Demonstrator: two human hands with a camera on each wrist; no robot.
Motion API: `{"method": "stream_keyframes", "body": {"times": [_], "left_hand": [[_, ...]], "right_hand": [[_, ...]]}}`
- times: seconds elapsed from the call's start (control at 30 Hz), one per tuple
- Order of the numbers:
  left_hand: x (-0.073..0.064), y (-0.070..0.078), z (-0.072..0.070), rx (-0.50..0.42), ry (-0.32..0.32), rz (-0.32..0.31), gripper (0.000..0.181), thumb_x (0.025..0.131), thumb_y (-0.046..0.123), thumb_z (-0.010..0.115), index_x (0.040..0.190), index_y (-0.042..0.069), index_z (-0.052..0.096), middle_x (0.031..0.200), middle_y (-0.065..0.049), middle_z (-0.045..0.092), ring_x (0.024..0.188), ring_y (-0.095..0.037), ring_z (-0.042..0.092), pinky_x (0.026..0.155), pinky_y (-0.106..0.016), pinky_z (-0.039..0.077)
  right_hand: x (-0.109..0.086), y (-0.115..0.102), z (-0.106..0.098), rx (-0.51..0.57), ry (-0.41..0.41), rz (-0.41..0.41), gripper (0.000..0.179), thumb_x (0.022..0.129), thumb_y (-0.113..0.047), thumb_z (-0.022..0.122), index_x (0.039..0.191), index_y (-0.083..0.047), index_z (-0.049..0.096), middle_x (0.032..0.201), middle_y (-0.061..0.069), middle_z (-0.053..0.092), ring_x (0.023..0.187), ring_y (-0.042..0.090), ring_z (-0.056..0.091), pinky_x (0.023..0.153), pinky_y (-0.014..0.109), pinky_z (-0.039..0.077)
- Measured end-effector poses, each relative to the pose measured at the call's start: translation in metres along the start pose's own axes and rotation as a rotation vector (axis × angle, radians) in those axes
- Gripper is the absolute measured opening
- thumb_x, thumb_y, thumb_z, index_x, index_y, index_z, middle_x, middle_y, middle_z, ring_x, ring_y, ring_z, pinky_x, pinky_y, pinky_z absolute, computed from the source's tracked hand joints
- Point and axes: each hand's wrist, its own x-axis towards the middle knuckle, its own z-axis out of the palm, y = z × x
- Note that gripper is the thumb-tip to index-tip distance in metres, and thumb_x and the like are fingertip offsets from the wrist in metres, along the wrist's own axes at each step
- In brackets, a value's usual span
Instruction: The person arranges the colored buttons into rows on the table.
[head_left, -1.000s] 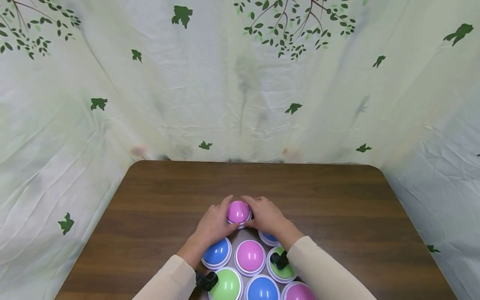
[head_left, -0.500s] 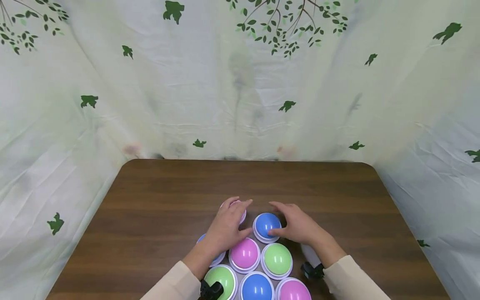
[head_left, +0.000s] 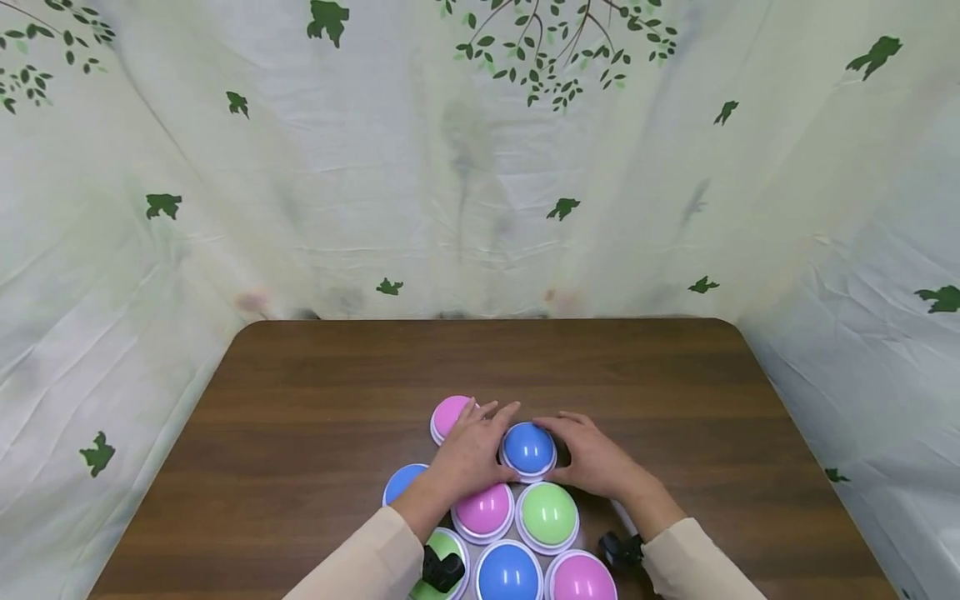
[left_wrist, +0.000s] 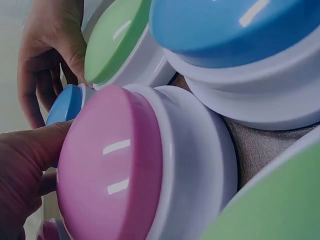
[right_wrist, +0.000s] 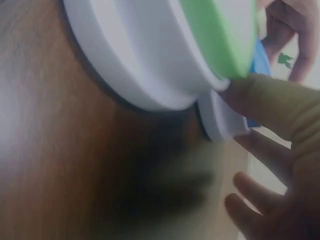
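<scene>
A blue dome push button [head_left: 528,448] with a white base stands between my two hands at the far end of a cluster of similar buttons. My left hand [head_left: 474,450] holds its left side, thumb near and fingers beyond. On the other side my right hand [head_left: 596,457] grips it the same way. The right wrist view shows the right thumb [right_wrist: 270,100] and index finger at the white base of the blue button [right_wrist: 261,65]. In the left wrist view a pink button [left_wrist: 107,165] covers part of the left fingers.
Nearer me sit a pink button [head_left: 483,510], a green button [head_left: 549,514], a front blue button [head_left: 509,573] and others. A far pink button [head_left: 450,415] lies beyond the left hand. A brown wooden table [head_left: 300,400] bears them, with a leaf-print curtain [head_left: 420,167] behind.
Both hands have left the far pink button and come round the blue button to its right. The right hand moved first, then the left followed. The head view has shifted slightly.
</scene>
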Motion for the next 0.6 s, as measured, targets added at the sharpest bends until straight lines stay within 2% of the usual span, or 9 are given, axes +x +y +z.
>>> {"method": "stream_keyframes", "body": {"times": [0.13,0.37,0.6], "left_hand": [[0.005,-0.004,0.0,0.001,-0.001,0.008,0.096,0.074,0.044,0.089,0.152,0.014,0.044,0.133,-0.009,0.07,0.142,-0.032,0.05,0.127,-0.054,0.021],[0.024,-0.013,-0.002,0.021,0.02,0.039,0.091,0.079,0.038,0.088,0.152,0.011,0.043,0.133,-0.011,0.07,0.137,-0.032,0.055,0.125,-0.056,0.024],[0.034,-0.015,0.0,0.032,-0.017,0.004,0.089,0.083,0.037,0.085,0.155,0.013,0.039,0.139,-0.01,0.067,0.14,-0.031,0.053,0.126,-0.054,0.022]], "right_hand": [[0.007,-0.001,0.001,-0.02,0.055,0.023,0.08,0.077,-0.027,0.091,0.147,-0.017,0.055,0.145,0.008,0.06,0.14,0.036,0.048,0.11,0.058,0.046],[0.021,0.001,-0.008,-0.039,0.106,0.06,0.082,0.078,-0.03,0.09,0.15,-0.02,0.052,0.146,0.008,0.06,0.138,0.034,0.05,0.11,0.056,0.047],[0.031,0.015,-0.003,-0.021,0.115,0.074,0.078,0.081,-0.032,0.087,0.15,-0.021,0.051,0.147,0.005,0.059,0.138,0.033,0.05,0.112,0.056,0.045]]}}
